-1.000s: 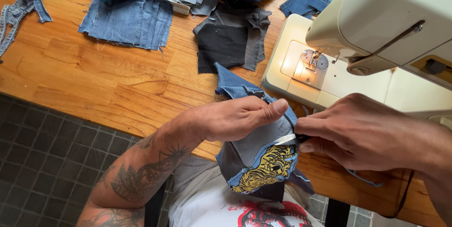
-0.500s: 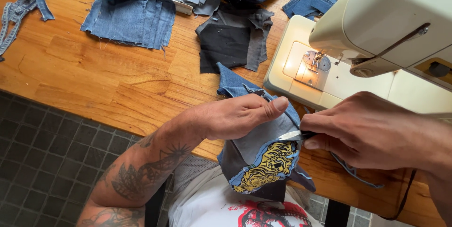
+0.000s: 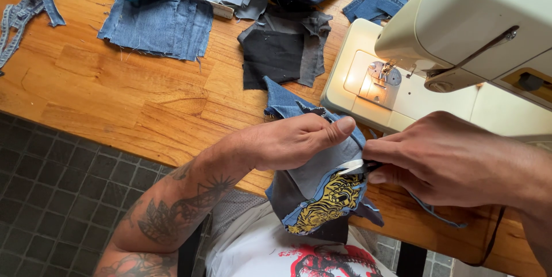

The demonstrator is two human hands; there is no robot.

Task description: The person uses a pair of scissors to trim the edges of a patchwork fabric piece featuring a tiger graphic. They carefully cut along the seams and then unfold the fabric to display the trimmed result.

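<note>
**Entry: patchwork piece, held at the table edge**

I log little change since a second ago. My left hand (image 3: 290,142) stays clamped on the denim patchwork piece (image 3: 319,193); my right hand (image 3: 440,159) still pinches its edge, small blade (image 3: 352,166) shifted slightly. It hangs before the sewing machine (image 3: 460,53).

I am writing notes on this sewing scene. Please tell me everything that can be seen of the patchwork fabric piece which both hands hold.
The patchwork fabric piece is soft cloth made of blue denim, grey and dark panels, with a yellow tiger-like patch low on it. It is crumpled and hangs over the wooden table edge, before the cream sewing machine. The left hand lies on top, thumb stretched out. The right hand pinches its right edge, where a thin pale strip shows.
</note>
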